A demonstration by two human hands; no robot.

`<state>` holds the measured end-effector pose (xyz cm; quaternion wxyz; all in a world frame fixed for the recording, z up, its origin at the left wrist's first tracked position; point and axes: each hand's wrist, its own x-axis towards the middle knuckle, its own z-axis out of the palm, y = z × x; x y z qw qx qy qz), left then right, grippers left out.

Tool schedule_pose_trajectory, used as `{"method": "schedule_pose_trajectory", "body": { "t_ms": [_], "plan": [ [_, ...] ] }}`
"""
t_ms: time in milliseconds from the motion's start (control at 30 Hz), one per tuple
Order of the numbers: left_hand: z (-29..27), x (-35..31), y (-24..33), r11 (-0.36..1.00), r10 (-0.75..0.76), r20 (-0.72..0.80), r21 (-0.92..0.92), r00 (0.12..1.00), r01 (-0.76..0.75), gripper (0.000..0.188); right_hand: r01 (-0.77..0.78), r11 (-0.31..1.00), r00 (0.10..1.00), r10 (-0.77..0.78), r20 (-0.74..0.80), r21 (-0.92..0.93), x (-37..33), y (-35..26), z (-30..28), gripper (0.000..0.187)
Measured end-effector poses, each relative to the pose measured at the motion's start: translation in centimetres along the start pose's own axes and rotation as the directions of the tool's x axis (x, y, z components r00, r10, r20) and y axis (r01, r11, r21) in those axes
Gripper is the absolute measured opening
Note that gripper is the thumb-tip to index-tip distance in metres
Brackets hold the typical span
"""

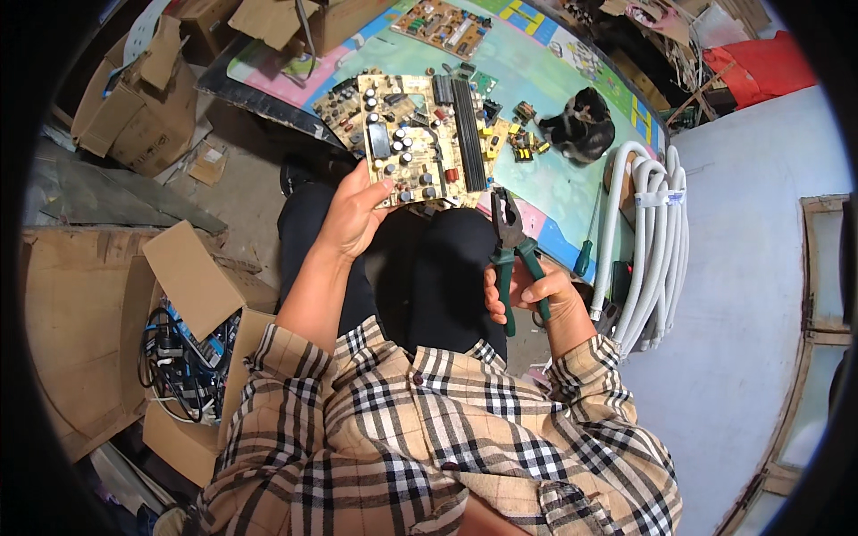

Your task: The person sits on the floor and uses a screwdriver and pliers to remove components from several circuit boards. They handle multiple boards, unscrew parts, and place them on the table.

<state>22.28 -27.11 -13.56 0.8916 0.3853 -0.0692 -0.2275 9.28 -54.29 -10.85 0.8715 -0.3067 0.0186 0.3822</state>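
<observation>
My left hand [356, 213] grips the near left corner of a tan circuit board [416, 143], thumb on top. The board is tilted above my knees at the table's near edge. It carries several black capacitors and a long black finned heat sink [468, 134] along its right side. In my right hand [527, 293] is a pair of pliers [509, 246] with dark green handles, held upright over my right knee. Their jaws point toward the table, beside the board's near right corner and apart from it. More boards lie partly hidden behind the held one.
A black-and-white cat [579, 127] sits on the colourful table [536, 80], near small loose parts [525, 143]. Coiled white hose [657, 241] and a green-handled screwdriver [584, 257] are at the right edge. Another board [442, 29] lies farther back. An open carton [192, 255] of cables stands left.
</observation>
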Motion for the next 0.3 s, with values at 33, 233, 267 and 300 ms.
{"method": "schedule_pose_trajectory", "body": {
  "t_ms": [33,233,267,300],
  "plan": [
    [0.1,0.1,-0.1,1.000,-0.002,0.010,-0.002,1.000,0.002,0.045,0.009,0.999,1.000,-0.009,0.003,-0.033,-0.1,0.1,-0.4,0.058],
    [0.3,-0.1,0.0,1.000,-0.017,0.031,0.017,0.999,0.017,0.047,0.030,0.988,0.999,-0.025,0.035,-0.152,-0.4,0.3,-1.0,0.060],
    [0.3,-0.1,0.0,1.000,-0.008,0.037,0.013,0.999,0.008,0.047,0.022,0.986,1.000,-0.018,0.025,-0.164,-0.5,0.3,-1.2,0.061],
    [0.2,-0.1,-0.2,1.000,0.000,0.043,0.009,0.999,-0.001,0.047,0.015,0.984,1.000,-0.012,0.015,-0.177,-0.6,0.3,-1.5,0.061]
  ]
}}
